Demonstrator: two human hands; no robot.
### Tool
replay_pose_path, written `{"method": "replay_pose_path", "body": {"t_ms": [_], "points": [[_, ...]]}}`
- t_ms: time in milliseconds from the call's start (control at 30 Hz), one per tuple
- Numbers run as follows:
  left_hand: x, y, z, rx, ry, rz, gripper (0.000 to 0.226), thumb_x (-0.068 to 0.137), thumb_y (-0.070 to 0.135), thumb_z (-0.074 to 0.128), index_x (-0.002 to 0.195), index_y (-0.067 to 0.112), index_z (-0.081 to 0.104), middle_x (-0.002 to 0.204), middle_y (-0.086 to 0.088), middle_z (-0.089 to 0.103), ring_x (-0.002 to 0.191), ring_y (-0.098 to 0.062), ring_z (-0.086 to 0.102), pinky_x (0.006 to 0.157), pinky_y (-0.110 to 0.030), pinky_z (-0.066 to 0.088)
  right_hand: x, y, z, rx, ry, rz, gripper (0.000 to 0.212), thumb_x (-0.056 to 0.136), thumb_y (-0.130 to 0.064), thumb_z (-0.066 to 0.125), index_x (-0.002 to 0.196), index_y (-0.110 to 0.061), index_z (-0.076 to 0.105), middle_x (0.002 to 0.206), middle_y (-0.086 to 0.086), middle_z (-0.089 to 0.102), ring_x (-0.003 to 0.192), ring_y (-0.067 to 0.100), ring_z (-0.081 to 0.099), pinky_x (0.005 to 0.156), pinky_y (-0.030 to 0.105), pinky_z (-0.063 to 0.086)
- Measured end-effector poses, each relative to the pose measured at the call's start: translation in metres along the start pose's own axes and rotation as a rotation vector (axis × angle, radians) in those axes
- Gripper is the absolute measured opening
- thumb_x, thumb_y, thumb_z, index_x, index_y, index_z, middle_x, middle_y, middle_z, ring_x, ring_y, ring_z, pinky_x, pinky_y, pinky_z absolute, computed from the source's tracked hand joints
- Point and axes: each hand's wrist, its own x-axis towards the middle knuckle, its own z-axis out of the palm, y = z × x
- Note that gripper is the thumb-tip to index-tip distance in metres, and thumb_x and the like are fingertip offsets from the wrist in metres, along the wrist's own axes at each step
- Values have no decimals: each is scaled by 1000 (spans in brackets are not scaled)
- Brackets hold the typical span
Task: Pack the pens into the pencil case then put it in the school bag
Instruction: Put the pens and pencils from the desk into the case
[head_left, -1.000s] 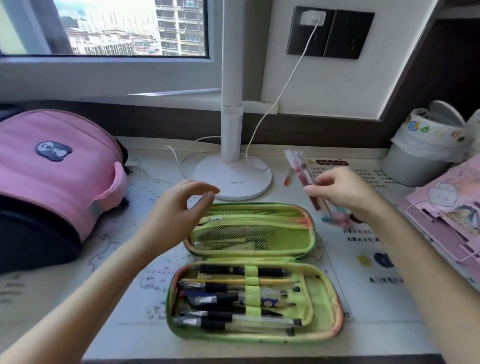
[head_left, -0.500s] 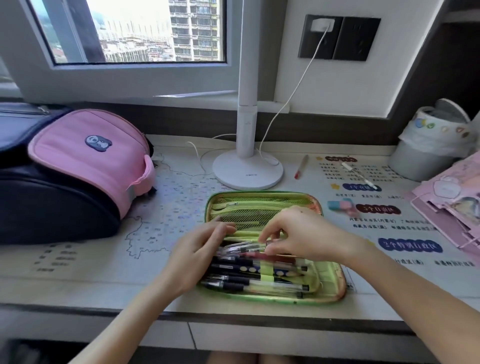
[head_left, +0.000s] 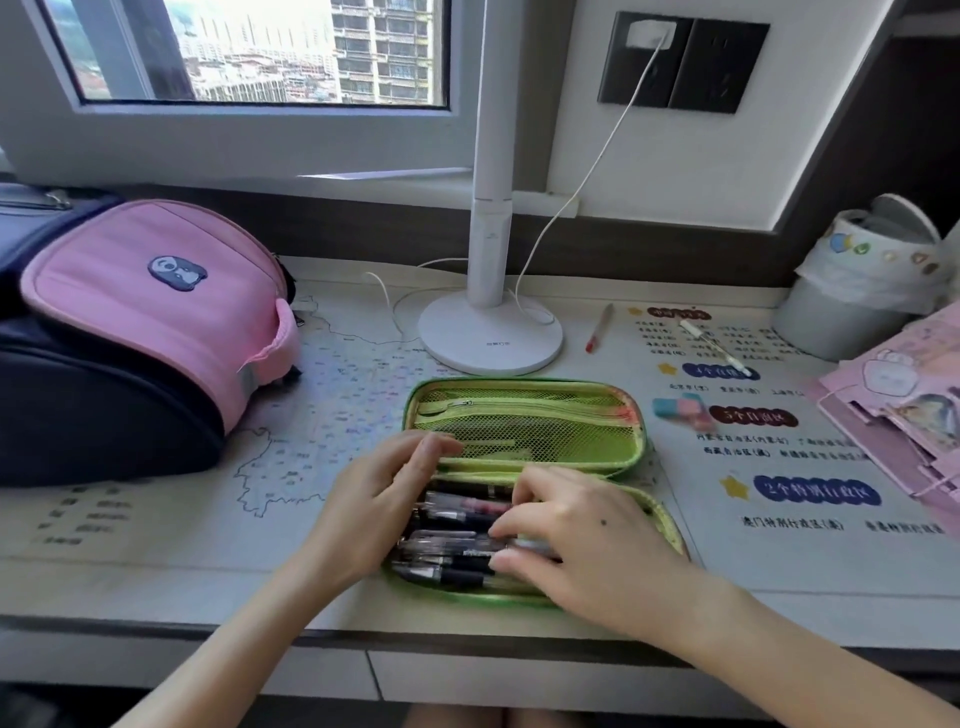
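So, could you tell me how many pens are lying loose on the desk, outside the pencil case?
2: a red pen right of the lamp base, and a white pen further right, near the bin.

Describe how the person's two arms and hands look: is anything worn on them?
Both forearms are bare up to the frame edge: no sleeves, watch or bracelet in view. The left hand and the right hand wear no gloves, and no rings show. The right hand has one small dark spot on its back.
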Motion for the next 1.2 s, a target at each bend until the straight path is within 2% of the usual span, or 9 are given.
{"method": "replay_pose_path", "body": {"t_ms": [133,200,267,367,500,667,833,933,1200], "points": [[19,5,-2,63,47,68,42,83,57,34,96,34,67,102,21,64,101,3,56,86,-19,43,15,22,-26,218,27,222,26,87,-42,52,96,-26,70,81,-16,63,78,-1,56,76,16,46],[33,11,-3,63,62,93,40,83,56,36,96,34,67,102,20,64,99,2,57,85,-23,44,33,57,-34,224,213,409,21,89,-31,56,83,-18,72,74,-8,68,72,6,61,69,11,46],[50,19,-3,43,70,108,35,85,53,40,95,33,67,99,19,65,95,3,58,81,-22,44,61,101,-33,180,346,586,22,89,-26,58,77,-13,71,71,1,69,69,18,63,62,25,48],[77,28,-3,58,98,128,30,87,46,40,95,32,66,100,19,64,96,5,56,81,-19,42,110,163,-20,134,308,866,25,86,-33,60,68,-17,65,57,-2,55,59,21,54,49,24,35],[106,37,0,72,136,142,31,86,46,40,96,32,66,102,19,64,100,2,56,85,-23,43,156,205,-2,70,226,1079,44,85,-48,57,96,-7,67,91,10,67,88,29,64,64,28,43],[127,39,9,91,131,185,27,86,45,43,94,33,66,101,19,64,100,0,57,86,-25,44,173,223,8,-48,124,1110,36,92,-33,51,112,-5,60,117,12,63,107,31,60,75,32,44],[142,24,21,157,54,198,38,82,53,40,94,29,67,98,19,62,95,-1,56,84,-30,46,132,267,-15,-301,255,1201,28,92,-16,50,116,-3,60,120,15,60,111,33,53,83,36,45],[139,10,27,250,-74,156,33,88,48,45,99,27,67,102,16,62,95,-4,57,84,-33,46,92,296,-21,-395,184,1219,36,87,-16,59,119,-1,56,123,17,54,114,34,47,89,40,43],[122,3,28,333,-246,71,22,91,37,48,103,31,65,102,16,64,94,-4,59,87,-35,48,63,305,-14,-317,279,1011,28,87,2,49,115,3,46,102,22,57,94,36,55,73,41,45]]}}
